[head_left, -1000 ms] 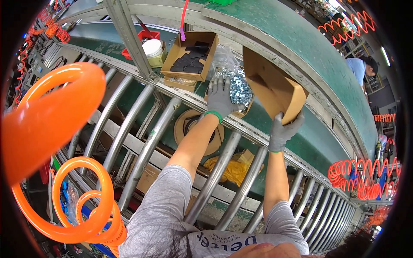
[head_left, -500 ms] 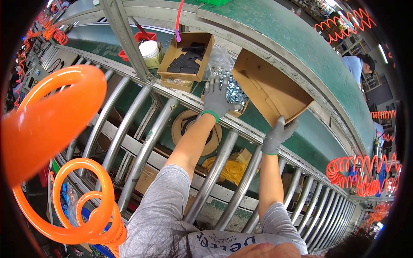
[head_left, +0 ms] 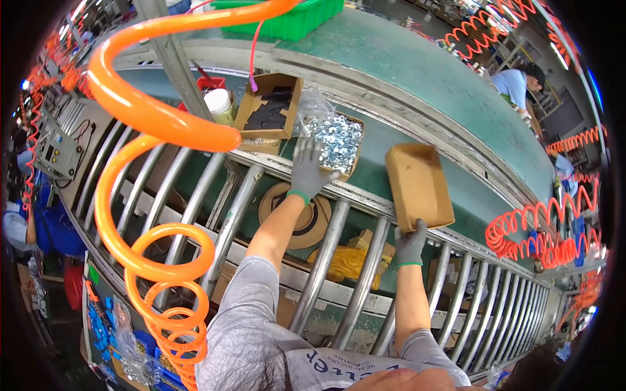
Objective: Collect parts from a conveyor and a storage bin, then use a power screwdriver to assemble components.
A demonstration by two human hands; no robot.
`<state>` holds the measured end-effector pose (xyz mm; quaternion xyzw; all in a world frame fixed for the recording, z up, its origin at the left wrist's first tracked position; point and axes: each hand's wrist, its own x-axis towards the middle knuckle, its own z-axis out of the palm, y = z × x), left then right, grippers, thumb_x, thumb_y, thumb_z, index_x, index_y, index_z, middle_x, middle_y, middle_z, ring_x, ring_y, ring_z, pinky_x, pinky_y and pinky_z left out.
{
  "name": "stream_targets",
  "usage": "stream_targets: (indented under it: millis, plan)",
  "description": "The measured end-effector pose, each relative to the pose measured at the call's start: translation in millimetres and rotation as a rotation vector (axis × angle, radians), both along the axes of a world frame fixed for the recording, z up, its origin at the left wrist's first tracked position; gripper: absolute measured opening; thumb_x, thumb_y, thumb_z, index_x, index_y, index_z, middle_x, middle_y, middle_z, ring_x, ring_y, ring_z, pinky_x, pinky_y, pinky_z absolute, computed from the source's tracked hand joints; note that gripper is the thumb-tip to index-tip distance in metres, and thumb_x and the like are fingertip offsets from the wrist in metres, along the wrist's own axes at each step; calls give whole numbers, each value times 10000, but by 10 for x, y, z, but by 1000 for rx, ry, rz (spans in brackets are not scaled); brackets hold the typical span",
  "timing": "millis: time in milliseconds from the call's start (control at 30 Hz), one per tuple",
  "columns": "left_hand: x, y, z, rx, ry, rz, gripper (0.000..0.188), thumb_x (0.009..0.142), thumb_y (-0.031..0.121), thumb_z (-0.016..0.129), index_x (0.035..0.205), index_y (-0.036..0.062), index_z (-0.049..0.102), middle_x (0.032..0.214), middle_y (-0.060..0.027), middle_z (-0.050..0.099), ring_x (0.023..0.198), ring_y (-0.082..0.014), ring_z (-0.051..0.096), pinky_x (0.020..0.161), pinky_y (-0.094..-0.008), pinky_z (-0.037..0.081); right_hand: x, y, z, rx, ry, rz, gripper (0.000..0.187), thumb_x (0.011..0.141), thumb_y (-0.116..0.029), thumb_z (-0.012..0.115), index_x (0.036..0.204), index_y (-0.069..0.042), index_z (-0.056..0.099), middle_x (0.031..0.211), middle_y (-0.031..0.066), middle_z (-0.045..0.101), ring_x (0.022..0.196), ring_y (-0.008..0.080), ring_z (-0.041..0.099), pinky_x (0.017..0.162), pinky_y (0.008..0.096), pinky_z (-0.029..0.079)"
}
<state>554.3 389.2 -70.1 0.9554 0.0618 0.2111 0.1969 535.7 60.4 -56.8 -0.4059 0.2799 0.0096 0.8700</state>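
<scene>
My left hand (head_left: 309, 168), in a grey glove with a green cuff, lies with outstretched fingers along the near left side of a cardboard box filled with small shiny metal parts (head_left: 340, 140). Its thumb points right, by the box's near edge. To the right, my right hand (head_left: 411, 244), gloved alike, grips the near edge of a shallow brown cardboard box (head_left: 418, 179). That box is tilted over the green surface, its bare inside showing. Clear plastic film (head_left: 315, 106) bunches behind the metal parts. Left of it stands another cardboard box with flat black pieces (head_left: 270, 109).
Before me runs a conveyor of metal rollers (head_left: 321, 277). An orange coiled hose (head_left: 163, 120) hangs at the left. A white tub (head_left: 218, 103) stands beside the black pieces; a green crate (head_left: 287, 21) sits on the upper shelf. Beneath the rollers lie a straw hat (head_left: 313, 225) and yellow cloth (head_left: 349, 264).
The shallow cardboard box has swung away from the metal parts, rightward and nearer me, with my right hand lowered alongside it. My left hand stays at the box of parts, now more fully uncovered.
</scene>
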Motion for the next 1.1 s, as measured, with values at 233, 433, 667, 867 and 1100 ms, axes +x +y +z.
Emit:
stream_targets:
  millis: [233,433,667,867,1100]
  plan:
    - [-372,-5,122,-340,-239,347,793,860,434,573,1406,-37,244,1394,-312,283,1297,-438,303,1065,-466,297,-279,-110,-119,-64,2,142,326,853,-316,586,1139,-176,517,1070,28,588,939,186,570,711,375,498]
    - [-239,592,216,-629,-194,782,655,836,395,593,1360,70,373,1366,-288,358,1263,-407,382,1047,-428,336,-425,-143,-54,50,19,203,373,881,-308,521,1223,-162,490,1167,57,585,1054,201,579,743,330,539]
    - [-199,850,147,-639,-120,782,485,821,432,583,1156,81,587,1326,-284,422,1230,-391,431,1000,-427,375,-653,-535,-258,-12,127,99,402,849,-348,571,1155,-93,517,1074,82,578,984,195,568,786,323,517]
    - [103,945,271,-1073,-219,731,611,809,527,615,1030,-41,570,949,-191,616,886,-306,613,819,-401,494,-879,-799,-153,68,159,107,382,832,-350,589,1116,-99,546,1038,28,620,907,157,608,653,281,552]
    - [337,973,474,-1748,-307,675,378,775,291,673,932,-27,543,781,-121,597,636,-191,620,501,-286,535,-1013,-780,-82,108,172,34,349,851,-318,561,1115,-91,548,1017,40,625,857,162,629,615,272,572]
